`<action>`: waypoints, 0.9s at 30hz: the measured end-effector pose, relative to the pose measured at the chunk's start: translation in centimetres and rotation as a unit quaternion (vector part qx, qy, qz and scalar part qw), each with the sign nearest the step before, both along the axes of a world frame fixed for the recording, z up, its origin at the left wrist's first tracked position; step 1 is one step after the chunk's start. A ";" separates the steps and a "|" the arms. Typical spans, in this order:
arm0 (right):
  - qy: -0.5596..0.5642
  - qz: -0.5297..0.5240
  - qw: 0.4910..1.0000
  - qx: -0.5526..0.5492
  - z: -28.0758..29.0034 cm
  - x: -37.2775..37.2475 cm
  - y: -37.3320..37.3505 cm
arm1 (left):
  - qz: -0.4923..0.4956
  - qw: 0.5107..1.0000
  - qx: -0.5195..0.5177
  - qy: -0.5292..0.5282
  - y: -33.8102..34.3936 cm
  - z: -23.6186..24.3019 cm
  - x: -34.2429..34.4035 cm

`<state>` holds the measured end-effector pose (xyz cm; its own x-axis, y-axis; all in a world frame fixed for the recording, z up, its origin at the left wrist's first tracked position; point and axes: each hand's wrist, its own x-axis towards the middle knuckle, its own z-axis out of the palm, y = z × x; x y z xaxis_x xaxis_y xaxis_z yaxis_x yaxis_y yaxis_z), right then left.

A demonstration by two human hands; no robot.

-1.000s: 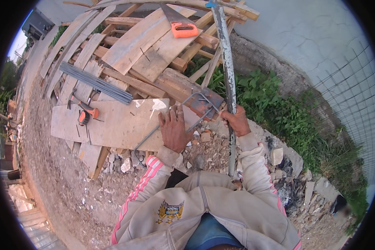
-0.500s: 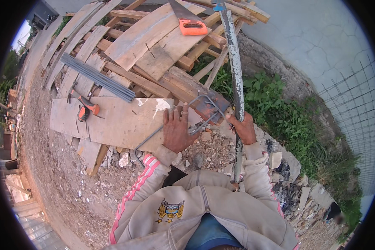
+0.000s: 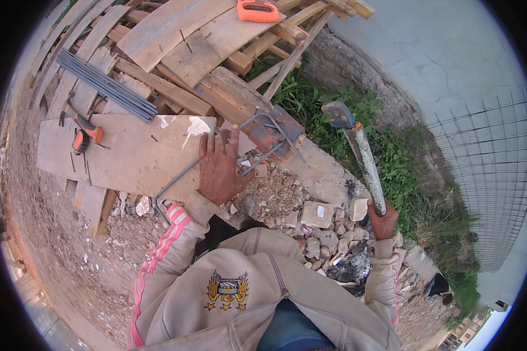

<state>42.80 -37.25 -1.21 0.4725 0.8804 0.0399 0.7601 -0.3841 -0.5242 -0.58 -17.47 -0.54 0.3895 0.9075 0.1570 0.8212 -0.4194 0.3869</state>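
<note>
My left hand (image 3: 219, 169) rests fingers spread on a pale board (image 3: 99, 155), over a bent steel bar (image 3: 180, 175). The bar's hooked end lies among nails on a dark plate (image 3: 287, 126) fixed to a timber block. Down at the right, my right hand (image 3: 382, 221) is closed round a long, paint-flecked pipe (image 3: 363, 155) with a blue metal head, held clear of that plate. Left of my left hand are a hammer with an orange-and-black grip (image 3: 88, 124), a tape measure (image 3: 80, 140), loose nails and a bundle of straight rods (image 3: 106, 85).
An orange-handled saw (image 3: 256, 10) lies on the stacked planks (image 3: 170, 26). Weeds (image 3: 398, 158) grow along a pale wall (image 3: 427, 47), where wire mesh (image 3: 486, 187) leans at the right. Rubble (image 3: 325, 234) covers the ground below my hands.
The pipe has swung down and right with my right hand, its blue head now by the weeds. My left hand stays spread on the board. The view has shifted.
</note>
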 end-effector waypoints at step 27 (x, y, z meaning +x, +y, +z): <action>-0.294 0.301 0.905 -0.056 4.7 14.6 16.2 | 0.013 1.000 -0.011 0.000 0.0 0.1 0.1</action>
<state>57.38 -21.02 3.48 -0.1680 0.9855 0.0234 0.9844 0.1665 0.0565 -0.47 -17.43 -0.39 0.3660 0.9204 0.1375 0.8319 -0.3898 0.3950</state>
